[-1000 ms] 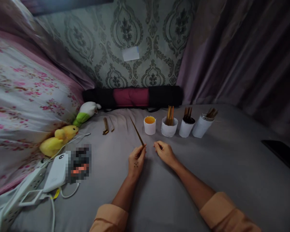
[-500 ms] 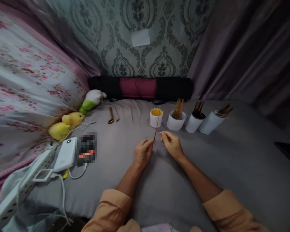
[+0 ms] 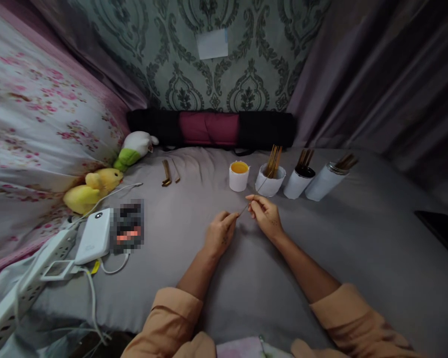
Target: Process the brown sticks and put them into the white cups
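Note:
My left hand [image 3: 221,232] is closed around the lower end of a thin brown stick [image 3: 243,209]. With its fingertips, my right hand [image 3: 265,216] pinches the same stick farther up. The stick slants up and to the right, its far end crossing in front of a wide white cup [image 3: 269,189] that holds several upright sticks [image 3: 274,160]. Just beyond my hands stands a white cup with a yellow inside [image 3: 238,182]. Farther right are a dark-mouthed white cup [image 3: 296,186] and a tilted white jar [image 3: 324,185], both with sticks in them.
A small bundle of thin bent-ended pieces [image 3: 166,174] and a single one [image 3: 176,171] lie on the grey sheet. At left are plush toys [image 3: 97,186], a white power bank [image 3: 94,236], cables and a power strip [image 3: 33,278]. A black-and-maroon roll [image 3: 209,128] lies along the wall.
The stick has tipped from nearly upright toward the right. My right hand, apart from it before, now has its fingertips on it. The whole view has shifted slightly.

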The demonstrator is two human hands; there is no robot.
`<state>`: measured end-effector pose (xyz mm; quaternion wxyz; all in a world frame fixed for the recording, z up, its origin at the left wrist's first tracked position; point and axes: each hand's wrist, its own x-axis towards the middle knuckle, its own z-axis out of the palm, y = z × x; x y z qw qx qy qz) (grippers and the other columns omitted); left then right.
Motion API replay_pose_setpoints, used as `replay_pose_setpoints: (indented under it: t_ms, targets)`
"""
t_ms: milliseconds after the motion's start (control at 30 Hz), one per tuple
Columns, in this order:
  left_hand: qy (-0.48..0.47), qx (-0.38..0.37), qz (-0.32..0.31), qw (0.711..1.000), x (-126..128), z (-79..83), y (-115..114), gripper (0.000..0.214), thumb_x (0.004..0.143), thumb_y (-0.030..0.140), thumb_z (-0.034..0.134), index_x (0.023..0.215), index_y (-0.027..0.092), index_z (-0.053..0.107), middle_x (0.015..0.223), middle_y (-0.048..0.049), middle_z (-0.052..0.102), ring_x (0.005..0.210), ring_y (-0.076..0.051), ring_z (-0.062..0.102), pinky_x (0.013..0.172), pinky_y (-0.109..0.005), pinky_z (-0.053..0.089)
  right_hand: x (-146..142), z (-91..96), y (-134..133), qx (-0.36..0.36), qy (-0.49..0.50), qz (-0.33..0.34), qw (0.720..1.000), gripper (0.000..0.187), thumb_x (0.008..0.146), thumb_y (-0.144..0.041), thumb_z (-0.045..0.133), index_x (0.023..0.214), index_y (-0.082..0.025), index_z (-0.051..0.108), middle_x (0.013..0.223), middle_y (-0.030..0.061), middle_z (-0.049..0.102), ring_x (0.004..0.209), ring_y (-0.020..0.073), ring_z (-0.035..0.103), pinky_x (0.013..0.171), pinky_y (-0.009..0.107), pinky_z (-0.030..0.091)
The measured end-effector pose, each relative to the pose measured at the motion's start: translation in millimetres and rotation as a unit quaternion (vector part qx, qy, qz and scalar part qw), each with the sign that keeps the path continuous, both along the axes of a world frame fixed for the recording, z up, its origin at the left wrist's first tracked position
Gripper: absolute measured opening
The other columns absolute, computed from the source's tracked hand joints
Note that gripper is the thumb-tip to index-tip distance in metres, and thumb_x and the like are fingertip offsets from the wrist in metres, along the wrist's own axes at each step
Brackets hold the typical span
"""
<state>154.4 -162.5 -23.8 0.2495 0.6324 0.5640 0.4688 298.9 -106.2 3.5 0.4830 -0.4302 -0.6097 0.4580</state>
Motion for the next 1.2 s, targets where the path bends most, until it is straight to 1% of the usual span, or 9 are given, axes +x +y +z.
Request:
replay_pose_setpoints:
  t_ms: [67,167,300,533,700,867,967,1067,1200]
  targets:
    - [0.003,-0.005,0.002,1.0,0.2,0.1,0.0,0.024,0.078,0.03,0.052,0.097,0.028,0.067,0.078,-0.0051,0.057,0.072,-0.014,0.051,0.071,-0.022,0.038,-0.3,-0.2,-0.4,-0.008,-0.001,0.004,1.0,0.026,0.078,-0.03,0.045,0.095,-0.014,0.058,0.064,0.0002,0.053,0.05,0.0084,0.047,0.045,0.02,0.038]
    - [0.043,-0.001,-0.001,0.999,-0.2,-0.4,0.5,0.026,0.08,0.029,0.049,0.1,0.028,0.066,0.078,-0.0051,0.056,0.071,-0.014,0.05,0.07,-0.023,0.037,-0.5,0.3,-0.8,-0.015,0.002,0.015,1.0,0.026,0.077,-0.031,0.047,0.094,-0.014,0.058,0.064,-0.0002,0.053,0.05,0.0082,0.046,0.045,0.02,0.038]
    - [0.084,0.009,-0.003,0.996,0.2,0.4,-0.3,0.026,0.083,0.028,0.045,0.099,0.026,0.065,0.078,-0.0051,0.055,0.071,-0.013,0.051,0.068,-0.022,0.037,0.7,4.9,-1.3,-0.019,-0.002,0.023,1.0,0.028,0.078,-0.038,0.049,0.09,-0.014,0.058,0.062,0.0,0.053,0.049,0.0081,0.046,0.044,0.02,0.037]
    - [0.073,0.006,-0.039,0.997,12.1,11.9,-8.3,0.025,0.085,0.024,0.04,0.095,0.021,0.063,0.081,-0.0046,0.056,0.071,-0.011,0.052,0.066,-0.021,0.038,14.0,21.5,-7.0,-0.056,-0.044,0.027,0.997,0.034,0.076,-0.047,0.05,0.081,-0.014,0.058,0.06,-0.0003,0.052,0.046,0.0073,0.044,0.041,0.02,0.035]
    - [0.036,-0.016,-0.084,0.996,23.2,18.3,-14.6,0.022,0.083,0.021,0.041,0.087,0.018,0.063,0.076,-0.004,0.057,0.067,-0.011,0.051,0.064,-0.021,0.037,26.2,29.0,-13.6,-0.088,-0.065,0.031,0.994,0.032,0.077,-0.045,0.05,0.083,-0.015,0.058,0.06,-0.0016,0.051,0.044,0.0064,0.044,0.04,0.019,0.033]
    - [-0.073,-0.112,-0.097,0.986,33.6,18.3,-17.7,0.019,0.078,0.024,0.049,0.088,0.016,0.063,0.075,-0.0031,0.06,0.065,-0.011,0.051,0.061,-0.021,0.036,36.5,28.4,-15.3,-0.085,-0.089,0.041,0.992,0.03,0.078,-0.043,0.049,0.084,-0.015,0.059,0.06,-0.0017,0.051,0.045,0.0058,0.045,0.04,0.018,0.033]
    - [-0.189,-0.203,-0.099,0.956,39.3,19.2,-18.1,0.021,0.073,0.028,0.056,0.085,0.013,0.062,0.066,-0.0016,0.057,0.055,-0.009,0.047,0.052,-0.02,0.033,42.0,29.2,-15.0,-0.088,-0.1,0.046,0.99,0.03,0.078,-0.042,0.048,0.085,-0.014,0.059,0.061,-0.0013,0.052,0.046,0.0059,0.045,0.04,0.018,0.034]
    - [-0.308,-0.287,-0.108,0.901,42.2,20.2,-18.6,0.032,0.069,0.035,0.06,0.09,0.011,0.06,0.066,-0.0016,0.056,0.047,-0.007,0.043,0.045,-0.02,0.03,46.5,31.7,-14.5,-0.093,-0.115,0.046,0.988,0.031,0.078,-0.042,0.048,0.085,-0.014,0.058,0.061,-0.0015,0.052,0.046,0.0055,0.044,0.04,0.018,0.032]
    - [-0.437,-0.34,-0.12,0.824,42.6,21.3,-20.7,0.038,0.068,0.039,0.061,0.094,0.011,0.058,0.066,-0.0017,0.055,0.047,-0.006,0.043,0.043,-0.019,0.029,51.1,33.9,-14.3,-0.092,-0.122,0.056,0.987,0.032,0.079,-0.043,0.048,0.085,-0.013,0.058,0.063,-0.0009,0.053,0.046,0.0049,0.043,0.041,0.018,0.031]
